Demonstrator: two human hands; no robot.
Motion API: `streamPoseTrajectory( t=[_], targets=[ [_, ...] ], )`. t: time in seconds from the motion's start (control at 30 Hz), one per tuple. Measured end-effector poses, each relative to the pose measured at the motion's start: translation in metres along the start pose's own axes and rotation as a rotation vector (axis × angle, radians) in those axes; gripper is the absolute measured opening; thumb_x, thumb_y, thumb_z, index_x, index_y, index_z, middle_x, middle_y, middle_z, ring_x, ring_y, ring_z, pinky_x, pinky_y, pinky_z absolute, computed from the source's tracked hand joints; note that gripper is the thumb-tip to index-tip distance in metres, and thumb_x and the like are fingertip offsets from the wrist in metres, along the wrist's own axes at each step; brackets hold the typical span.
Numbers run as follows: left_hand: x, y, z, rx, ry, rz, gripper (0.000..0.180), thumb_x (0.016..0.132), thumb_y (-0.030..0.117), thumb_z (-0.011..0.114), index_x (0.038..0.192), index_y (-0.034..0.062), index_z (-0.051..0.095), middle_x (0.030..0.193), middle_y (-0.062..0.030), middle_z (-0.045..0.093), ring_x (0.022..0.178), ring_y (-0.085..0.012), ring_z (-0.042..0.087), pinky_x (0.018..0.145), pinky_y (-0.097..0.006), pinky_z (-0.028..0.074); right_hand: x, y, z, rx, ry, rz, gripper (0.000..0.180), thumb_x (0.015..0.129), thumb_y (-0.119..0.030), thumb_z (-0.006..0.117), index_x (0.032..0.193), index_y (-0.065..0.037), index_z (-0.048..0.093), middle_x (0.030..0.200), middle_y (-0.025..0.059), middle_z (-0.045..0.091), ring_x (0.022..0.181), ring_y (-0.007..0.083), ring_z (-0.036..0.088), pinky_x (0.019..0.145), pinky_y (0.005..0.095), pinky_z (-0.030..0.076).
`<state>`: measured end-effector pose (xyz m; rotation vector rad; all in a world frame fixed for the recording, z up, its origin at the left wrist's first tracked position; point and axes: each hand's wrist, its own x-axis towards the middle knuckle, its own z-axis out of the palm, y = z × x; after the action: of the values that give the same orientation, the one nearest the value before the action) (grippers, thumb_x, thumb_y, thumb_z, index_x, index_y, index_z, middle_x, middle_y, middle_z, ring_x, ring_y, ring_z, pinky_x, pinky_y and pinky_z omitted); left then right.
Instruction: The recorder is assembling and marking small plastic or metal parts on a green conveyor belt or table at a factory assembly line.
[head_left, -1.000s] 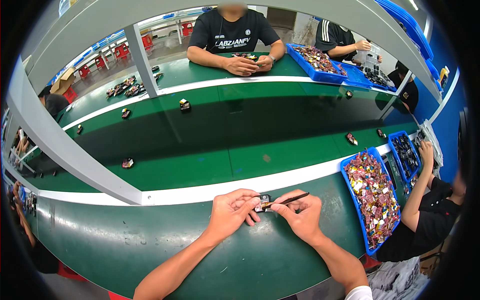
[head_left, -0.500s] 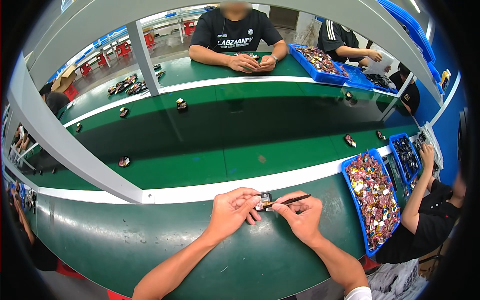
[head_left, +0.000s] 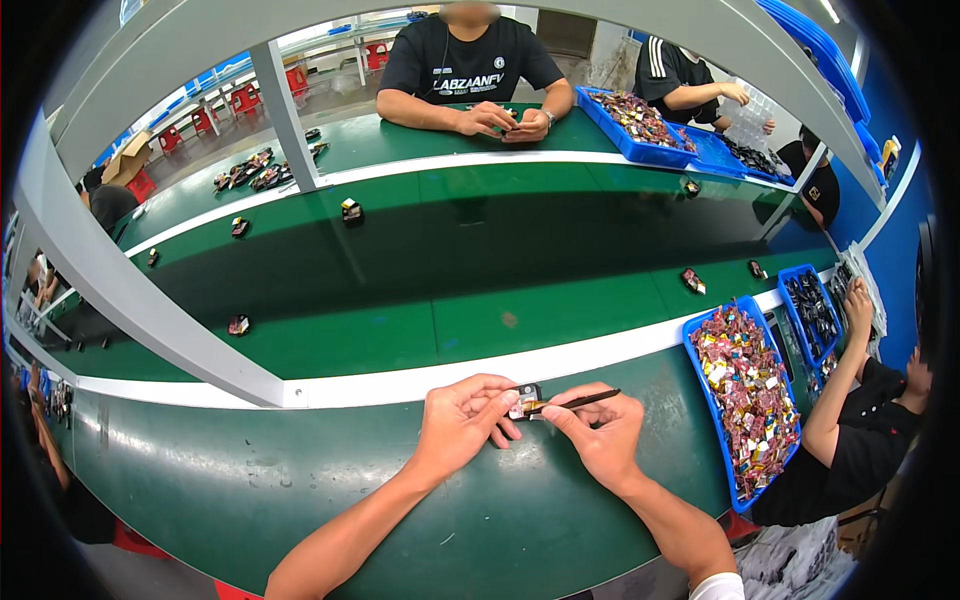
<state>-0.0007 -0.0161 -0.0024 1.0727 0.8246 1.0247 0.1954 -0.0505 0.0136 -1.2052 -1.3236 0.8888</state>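
In my left hand (head_left: 462, 420) is a small black plastic housing (head_left: 533, 389) with a circuit board and a silvery part inside, pinched between thumb and fingers just above the green bench. My right hand (head_left: 603, 432) is closed around slim black tweezers (head_left: 590, 398), held like a pen. Their tip rests at the open face of the housing, beside my left thumb. My fingers partly hide the housing and the tip, so I cannot tell what the tip touches.
At my right, a blue tray (head_left: 716, 420) is heaped with small circuit boards; a smaller blue tray (head_left: 787, 290) holds black parts. Ahead runs a green conveyor belt (head_left: 400, 255) with scattered housings. A grey frame post (head_left: 150, 300) slants at left. Co-workers sit opposite and at right.
The housings on the conveyor belt have shifted slightly left. Both my hands stay nearly in place, the tweezers still at the housing. Across the belt, a co-worker's clear plastic tray has been raised.
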Motion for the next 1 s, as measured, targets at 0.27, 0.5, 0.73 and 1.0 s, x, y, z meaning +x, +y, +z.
streamPoseTrajectory(
  t=[0.27,0.5,0.73,1.0],
  targets=[
    [0.0008,0.001,0.0005,0.0,0.013,-0.011,0.02,0.101,0.009,0.064,0.112,-0.0079,0.067,0.087,-0.0138,0.073,0.066,-0.0175,0.072,0.054,-0.027,0.059,0.0002,0.003,-0.0001,-0.004,0.001,-0.014,0.01,0.084,0.0,0.082,0.091,0.0,0.076,0.071,-0.0039,0.066,0.052,-0.0027,0.039,0.046,0.018,0.026],
    [0.0005,-0.0007,0.0009,-0.014,0.023,-0.003,0.021,0.101,0.009,0.063,0.112,-0.008,0.067,0.086,-0.0135,0.072,0.066,-0.0174,0.072,0.053,-0.027,0.059,0.0004,0.0023,0.0001,0.002,0.007,-0.012,0.01,0.083,0.0,0.082,0.091,0.0,0.076,0.069,-0.0039,0.065,0.052,-0.0028,0.039,0.045,0.0186,0.025],
    [-0.0009,0.001,0.0025,0.008,0.039,-0.006,0.02,0.101,0.008,0.063,0.11,-0.0084,0.068,0.084,-0.013,0.072,0.064,-0.0167,0.071,0.053,-0.027,0.058,0.0009,0.0005,-0.0029,-0.052,-0.004,-0.042,0.009,0.083,0.001,0.082,0.09,0.0,0.076,0.069,-0.0033,0.067,0.05,-0.0028,0.039,0.044,0.0185,0.025],
    [-0.0007,-0.0017,0.0013,0.024,0.052,-0.004,0.019,0.1,0.007,0.062,0.107,-0.0093,0.069,0.082,-0.0134,0.072,0.061,-0.0173,0.07,0.052,-0.027,0.057,0.0019,-0.0011,-0.0027,-0.056,-0.023,-0.054,0.009,0.083,0.001,0.082,0.088,0.002,0.076,0.071,-0.001,0.069,0.048,-0.0021,0.041,0.044,0.0186,0.027]
  ],
)
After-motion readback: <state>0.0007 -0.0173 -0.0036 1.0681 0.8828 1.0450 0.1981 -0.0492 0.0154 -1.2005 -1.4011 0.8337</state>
